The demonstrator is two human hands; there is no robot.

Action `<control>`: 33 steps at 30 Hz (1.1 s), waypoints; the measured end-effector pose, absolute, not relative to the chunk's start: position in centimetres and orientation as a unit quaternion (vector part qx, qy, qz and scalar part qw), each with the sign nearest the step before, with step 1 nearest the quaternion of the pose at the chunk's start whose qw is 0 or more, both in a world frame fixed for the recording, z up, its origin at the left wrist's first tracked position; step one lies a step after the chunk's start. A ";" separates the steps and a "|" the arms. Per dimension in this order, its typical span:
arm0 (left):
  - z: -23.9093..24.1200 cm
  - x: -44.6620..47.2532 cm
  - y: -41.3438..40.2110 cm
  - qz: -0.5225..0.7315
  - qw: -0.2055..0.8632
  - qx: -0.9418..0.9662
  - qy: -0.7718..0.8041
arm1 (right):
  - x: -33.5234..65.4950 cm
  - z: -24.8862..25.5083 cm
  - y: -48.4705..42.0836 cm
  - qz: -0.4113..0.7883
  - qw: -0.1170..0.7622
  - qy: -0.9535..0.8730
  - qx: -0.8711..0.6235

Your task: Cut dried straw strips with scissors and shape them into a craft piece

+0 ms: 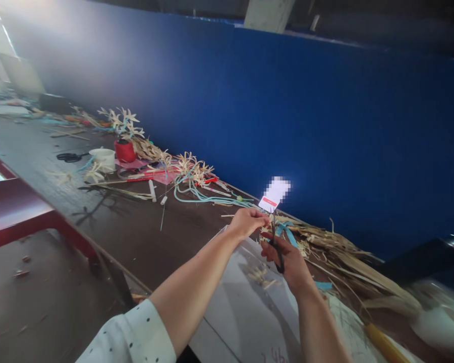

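Note:
My left hand (247, 222) is closed in a pinch on a small straw-coloured piece (265, 229) held above the dark workbench (136, 232). My right hand (289, 262) is wrapped round black scissors (277, 249), whose blades point up toward that piece. Both hands hover over a clear plastic sheet (242, 297) carrying a few straw scraps (261, 275). A small white card (274, 194) stands just behind my hands.
A heap of dried straw leaves (348, 257) lies to the right against the blue wall (325, 126). Further left lie teal cords (200, 194), straw flowers (191, 164), a red cup (124, 150), a white bowl (103, 156) and another pair of scissors (70, 157). A red bench (18, 212) stands at left.

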State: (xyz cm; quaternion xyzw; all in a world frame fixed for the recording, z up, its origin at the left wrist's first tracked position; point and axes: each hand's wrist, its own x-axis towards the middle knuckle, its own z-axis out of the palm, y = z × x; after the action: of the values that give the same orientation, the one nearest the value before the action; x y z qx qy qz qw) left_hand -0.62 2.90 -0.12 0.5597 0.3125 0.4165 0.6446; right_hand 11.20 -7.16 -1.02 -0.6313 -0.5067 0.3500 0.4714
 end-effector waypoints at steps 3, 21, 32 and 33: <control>-0.4 -0.6 3.0 0.420 0.636 0.569 0.309 | 11.2 -0.8 -7.3 0.348 0.465 -0.508 -0.636; 0.1 -0.7 2.5 0.412 0.655 0.553 0.309 | 11.7 -2.0 -6.9 0.321 0.471 -0.520 -0.636; -0.1 -0.5 2.8 0.432 0.654 0.545 0.297 | 11.0 -1.2 -7.1 0.308 0.466 -0.541 -0.629; -0.1 -0.5 2.8 0.433 0.656 0.544 0.294 | 11.0 -1.1 -7.1 0.309 0.464 -0.542 -0.629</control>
State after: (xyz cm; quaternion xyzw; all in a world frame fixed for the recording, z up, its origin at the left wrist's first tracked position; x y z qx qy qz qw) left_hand -0.52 2.76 -0.05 0.5440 0.2940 0.4329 0.6559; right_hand 10.96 -7.12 -1.13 -0.6293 -0.5415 0.3088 0.4641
